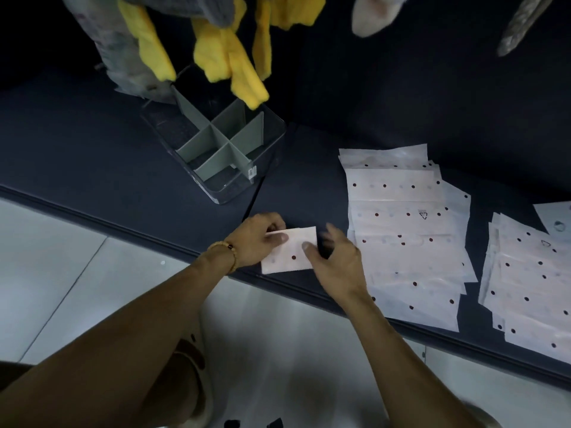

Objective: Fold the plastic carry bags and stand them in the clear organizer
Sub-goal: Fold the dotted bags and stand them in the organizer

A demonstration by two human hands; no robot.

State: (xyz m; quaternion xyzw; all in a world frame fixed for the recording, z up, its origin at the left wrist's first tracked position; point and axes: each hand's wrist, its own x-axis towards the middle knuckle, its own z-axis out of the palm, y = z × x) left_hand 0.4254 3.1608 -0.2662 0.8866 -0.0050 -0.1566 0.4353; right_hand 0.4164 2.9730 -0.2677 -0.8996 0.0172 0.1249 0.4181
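Observation:
A small folded white bag with dark dots [290, 253] lies near the front edge of the dark table [92, 156]. My left hand [258, 237] pinches its upper left edge. At the bag's right edge sits my right hand [335, 261], thumb on the bag, fingers blurred and loosely spread. The clear organizer [216, 149] with grey dividers stands behind the bag, to the left, and I see no bags in its compartments. A stack of flat dotted bags [404, 230] lies to the right of my hands.
A second pile of dotted bags [531, 288] lies at the far right, with a lone bag [556, 220] behind it. Yellow cloths [222, 57] and grey fabric hang above the organizer. Pale floor tiles [61, 273] show below the table edge.

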